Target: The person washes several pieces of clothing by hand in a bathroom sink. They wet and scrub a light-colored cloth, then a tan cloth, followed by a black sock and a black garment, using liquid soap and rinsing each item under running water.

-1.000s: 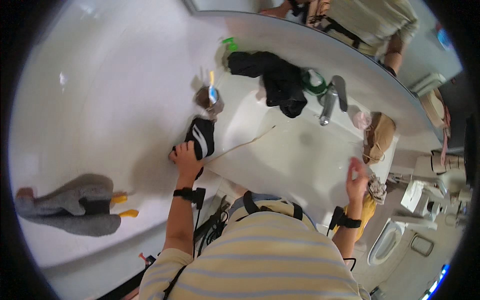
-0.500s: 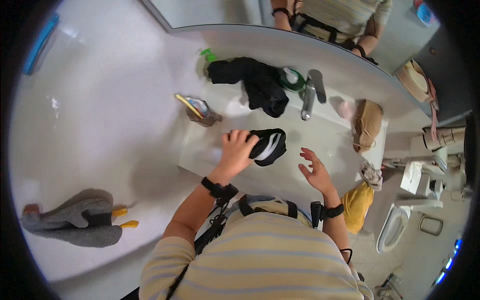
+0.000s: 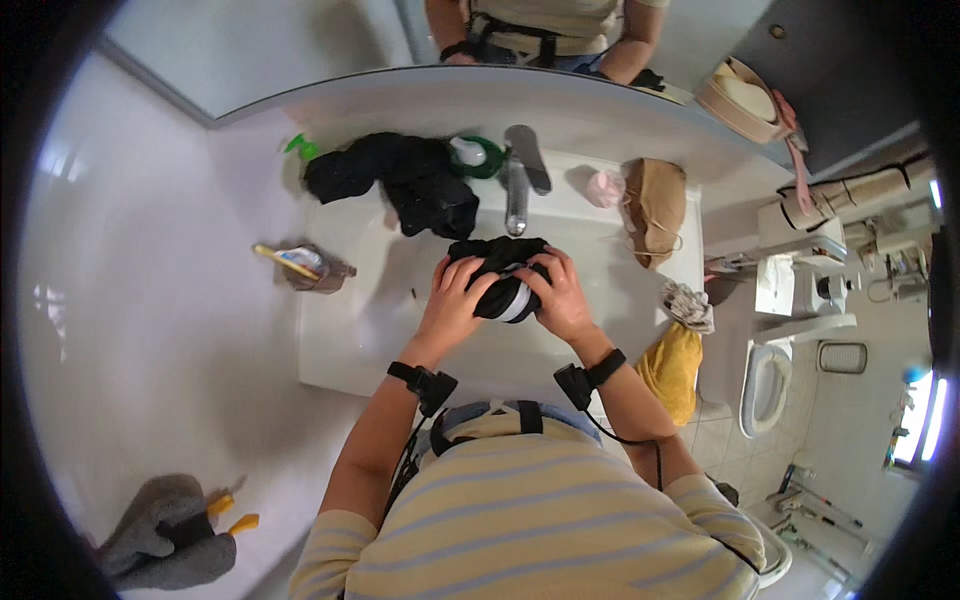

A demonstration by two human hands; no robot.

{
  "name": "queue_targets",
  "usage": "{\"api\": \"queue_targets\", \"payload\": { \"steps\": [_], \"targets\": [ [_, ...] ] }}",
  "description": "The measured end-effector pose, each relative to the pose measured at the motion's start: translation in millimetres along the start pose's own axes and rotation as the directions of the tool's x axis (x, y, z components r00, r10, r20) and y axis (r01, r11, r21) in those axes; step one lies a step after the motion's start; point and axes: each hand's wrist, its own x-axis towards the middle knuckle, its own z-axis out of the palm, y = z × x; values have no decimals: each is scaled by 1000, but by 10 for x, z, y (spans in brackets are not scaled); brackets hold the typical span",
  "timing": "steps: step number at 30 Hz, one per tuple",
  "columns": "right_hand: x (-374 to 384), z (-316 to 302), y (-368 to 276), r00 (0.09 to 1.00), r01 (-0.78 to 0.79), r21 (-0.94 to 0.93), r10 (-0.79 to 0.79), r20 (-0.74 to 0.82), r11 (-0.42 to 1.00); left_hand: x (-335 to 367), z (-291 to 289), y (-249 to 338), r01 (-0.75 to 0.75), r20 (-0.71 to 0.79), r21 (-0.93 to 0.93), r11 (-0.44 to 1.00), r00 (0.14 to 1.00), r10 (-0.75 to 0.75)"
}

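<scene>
Both my hands grip a bunched black cloth (image 3: 497, 300) with white stripes, held over the white sink (image 3: 365, 340). My left hand (image 3: 447, 308) is closed round its left side, with the thumb across the front. On the opposite side my right hand (image 3: 563, 300) is closed too, its thumb close to the left one. Just beyond the bundle stands the grey metal faucet (image 3: 516, 195); I cannot make out any running water. A larger black garment (image 3: 395, 180) lies crumpled along the sink's back left, beside a green bottle with a white pump (image 3: 475, 157).
A brown cup (image 3: 325, 272) holding a yellow toothbrush sits left of the basin. On the right are a brown paper bag (image 3: 655, 205), a pink object (image 3: 605, 188) and yellow cloth (image 3: 672, 370). A mirror (image 3: 320, 45) edges the back; a grey plush toy (image 3: 170, 540) lies lower left.
My right hand, open and apart before, has come onto the black cloth. The cloth has moved nearer the faucet, and the left hand still holds it. My view has shifted to the right.
</scene>
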Motion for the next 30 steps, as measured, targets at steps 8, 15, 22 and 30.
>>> {"api": "queue_targets", "payload": {
  "steps": [8, 15, 22, 30],
  "targets": [
    [-414, 383, 138, 693, -689, 69, 629, 352, 721, -6, 788, -408, 631, 469, -35, 775, 695, -545],
    [-508, 1047, 367, 770, -402, -313, 502, 393, 861, -47, 1301, -337, 516, 513, 132, 846, 695, -504],
    [-139, 1347, 780, 695, -232, -529, 519, 497, 816, -17, 1588, -745, 287, 567, 227, 931, 739, -366],
    [382, 698, 652, 819, -517, -117, 529, 220, 848, 584, 871, -758, 823, 534, -491, 285, 544, -648]
  ]
}}
